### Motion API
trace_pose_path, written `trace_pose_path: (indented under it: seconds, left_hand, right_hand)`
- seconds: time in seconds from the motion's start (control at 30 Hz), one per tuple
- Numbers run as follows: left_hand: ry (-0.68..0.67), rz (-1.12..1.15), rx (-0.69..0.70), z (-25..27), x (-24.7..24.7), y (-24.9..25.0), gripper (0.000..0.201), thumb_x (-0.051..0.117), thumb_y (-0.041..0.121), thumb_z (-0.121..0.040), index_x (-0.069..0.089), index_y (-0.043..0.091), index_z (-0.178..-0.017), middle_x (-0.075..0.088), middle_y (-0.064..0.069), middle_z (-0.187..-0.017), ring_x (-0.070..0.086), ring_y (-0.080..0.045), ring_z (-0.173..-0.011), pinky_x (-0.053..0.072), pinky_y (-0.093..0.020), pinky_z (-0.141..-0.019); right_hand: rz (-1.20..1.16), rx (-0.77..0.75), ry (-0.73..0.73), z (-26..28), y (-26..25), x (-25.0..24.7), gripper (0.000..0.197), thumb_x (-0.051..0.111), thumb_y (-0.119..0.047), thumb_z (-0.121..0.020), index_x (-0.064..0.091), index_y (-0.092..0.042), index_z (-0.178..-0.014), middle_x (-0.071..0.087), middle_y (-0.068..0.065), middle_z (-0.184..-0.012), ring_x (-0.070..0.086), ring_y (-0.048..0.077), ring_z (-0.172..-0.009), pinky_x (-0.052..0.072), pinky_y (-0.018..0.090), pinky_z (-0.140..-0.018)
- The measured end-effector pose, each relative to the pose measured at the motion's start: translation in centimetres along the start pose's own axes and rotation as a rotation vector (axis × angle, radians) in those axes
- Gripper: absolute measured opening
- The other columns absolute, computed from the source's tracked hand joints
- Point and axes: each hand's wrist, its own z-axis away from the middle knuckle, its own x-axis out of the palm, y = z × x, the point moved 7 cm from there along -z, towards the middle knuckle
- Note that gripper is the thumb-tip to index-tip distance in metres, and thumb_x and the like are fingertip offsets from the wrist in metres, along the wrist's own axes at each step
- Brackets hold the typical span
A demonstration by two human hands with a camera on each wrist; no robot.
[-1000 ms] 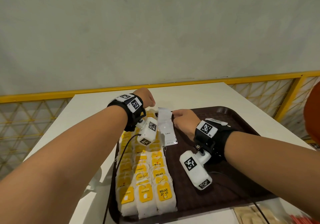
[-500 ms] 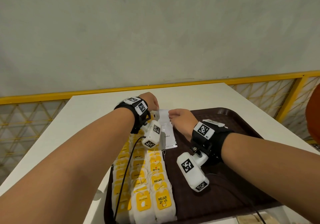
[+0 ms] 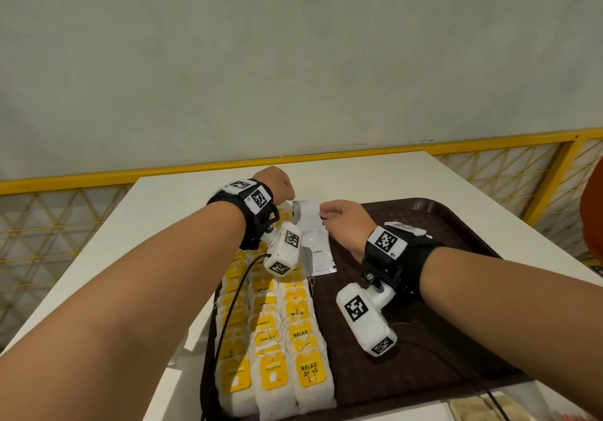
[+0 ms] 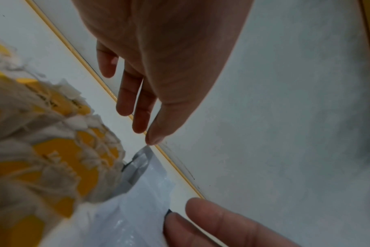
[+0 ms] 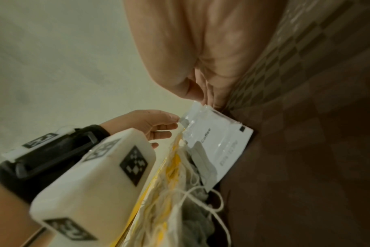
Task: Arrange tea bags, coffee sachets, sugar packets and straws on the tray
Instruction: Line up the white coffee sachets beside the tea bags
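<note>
Both grips meet at the far end of the white coffee sachets [image 3: 316,241], which lie in a small overlapping stack on the brown tray [image 3: 456,225], just right of the tea bags [image 3: 280,339]. The right hand [image 3: 344,221] pinches the top right corner of the stack between thumb and fingertips, as the right wrist view shows. The left hand [image 3: 277,184] has its fingers straight and loose, and its fingertips [image 4: 154,137] only touch the top left corner, holding nothing.

The sachets' long axis runs away from the person, parallel to the 3 rows of tea bags, with the printed "Coffee" end nearer the body. Both hands sit at the far end, 1 on each side, so the stack lies from the grips back toward the person. The right hand has the firmer hold and looks better placed to steer, while the left can square the edge against the tea bags.

My reading is that the sachets are being aligned beside the tea bags. Most of the tray to the right is bare, and neither sugar packets nor straws are seen on it. The white counter [image 3: 182,205] carries the tray.
</note>
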Motion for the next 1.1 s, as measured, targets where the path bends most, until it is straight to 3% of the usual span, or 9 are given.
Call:
trace_pose_path:
  seconds: [0.33,0.5,0.8,0.97,1.1]
  left_hand:
    - [-0.007,0.022,-0.002,0.1,0.0,-0.2,0.006,0.067,0.017,-0.085,0.07,0.013,-0.089,0.069,-0.004,-0.106,0.062,-0.021,-0.098,0.05,-0.03,-0.081]
    - [-0.009,0.061,0.023,0.4,0.1,0.3,0.018,0.063,0.018,-0.089,0.073,0.012,-0.103,0.066,-0.003,-0.113,0.059,-0.02,-0.107,0.048,-0.031,-0.089]
    - [-0.028,-0.016,-0.019,0.4,0.5,0.0,0.017,0.065,0.02,-0.087,0.073,0.011,-0.1,0.069,-0.005,-0.106,0.062,-0.023,-0.102,0.05,-0.03,-0.082]
    - [-0.01,-0.003,-0.011,0.3,0.1,-0.3,0.018,0.065,0.019,-0.088,0.073,0.01,-0.101,0.069,-0.005,-0.109,0.062,-0.022,-0.102,0.05,-0.031,-0.084]
    - [0.01,0.021,-0.013,0.4,-0.6,-0.4,0.021,0.066,0.023,-0.087,0.071,0.009,-0.102,0.068,-0.006,-0.108,0.061,-0.022,-0.103,0.049,-0.031,-0.083]
  right_hand:
    - [-0.034,0.003,0.014,-0.4,0.5,-0.8,0.038,0.04,0.003,-0.093,0.057,-0.008,-0.126,0.059,0.009,-0.128,0.054,0.024,-0.121,0.045,0.04,-0.105]
    - [-0.026,-0.001,0.014,-0.5,0.4,-0.6,0.038,0.041,0.001,-0.092,0.058,-0.009,-0.124,0.06,0.009,-0.127,0.055,0.023,-0.12,0.045,0.041,-0.104]
    - [-0.016,-0.015,0.003,-0.5,-0.1,-0.2,0.037,0.041,0.001,-0.092,0.058,-0.007,-0.124,0.061,0.01,-0.126,0.056,0.023,-0.118,0.045,0.039,-0.104]
    - [-0.039,-0.013,0.015,-0.1,0.1,-1.2,0.035,0.049,-0.001,-0.091,0.058,-0.007,-0.124,0.061,0.009,-0.124,0.057,0.022,-0.116,0.045,0.039,-0.104]
    - [0.076,-0.038,-0.001,1.1,0.1,-2.0,0.039,0.073,-0.013,-0.08,0.063,-0.01,-0.118,0.065,0.005,-0.116,0.061,0.018,-0.109,0.046,0.038,-0.102]
